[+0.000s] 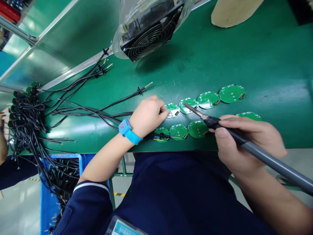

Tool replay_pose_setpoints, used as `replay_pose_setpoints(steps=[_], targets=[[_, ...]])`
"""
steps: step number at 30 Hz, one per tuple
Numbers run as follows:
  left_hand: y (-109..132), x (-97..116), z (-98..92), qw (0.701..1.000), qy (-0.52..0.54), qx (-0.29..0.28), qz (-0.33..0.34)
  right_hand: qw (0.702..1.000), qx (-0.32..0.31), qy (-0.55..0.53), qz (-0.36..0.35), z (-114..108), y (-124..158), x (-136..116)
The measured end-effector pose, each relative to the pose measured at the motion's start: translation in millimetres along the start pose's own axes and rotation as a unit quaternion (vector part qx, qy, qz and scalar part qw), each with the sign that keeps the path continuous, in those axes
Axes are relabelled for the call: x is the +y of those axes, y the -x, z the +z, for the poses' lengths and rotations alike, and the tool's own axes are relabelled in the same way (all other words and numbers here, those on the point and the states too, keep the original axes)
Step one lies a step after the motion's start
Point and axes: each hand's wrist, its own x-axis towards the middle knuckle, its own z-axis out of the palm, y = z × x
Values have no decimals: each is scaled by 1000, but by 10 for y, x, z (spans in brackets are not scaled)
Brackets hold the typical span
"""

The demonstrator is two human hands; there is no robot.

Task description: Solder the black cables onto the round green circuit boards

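My right hand (244,143) is closed around a grey soldering iron (256,151). Its metal tip rests on a round green circuit board (188,105) in the far row. My left hand (149,114), with a blue wrist strap (128,131), is curled with its fingertips on the neighbouring round board (173,109). What the fingers pinch is hidden. Two rows of these round boards (231,93) lie on the green mat (269,65). Black cables (97,112) run under my left wrist towards the near-row boards (162,134).
A black fan (150,31) in a clear housing stands at the back. A bundle of black cables with boards (24,114) hangs off the left edge into a blue bin (49,195). A tan sheet (232,11) lies far right. Another person's hand (3,137) shows at the left.
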Motion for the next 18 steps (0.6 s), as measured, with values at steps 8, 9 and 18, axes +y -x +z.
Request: replay_pose_setpoints(steps=[8, 9, 18], targets=[[-176, -564, -97, 964, -127, 233, -35, 998, 61, 19, -27, 26, 20, 66], [-220, -628, -112, 967, -133, 213, -33, 997, 64, 16, -29, 29, 20, 70], [-50, -291, -142, 952, -132, 265, 71, 995, 82, -18, -50, -126, 40, 225]])
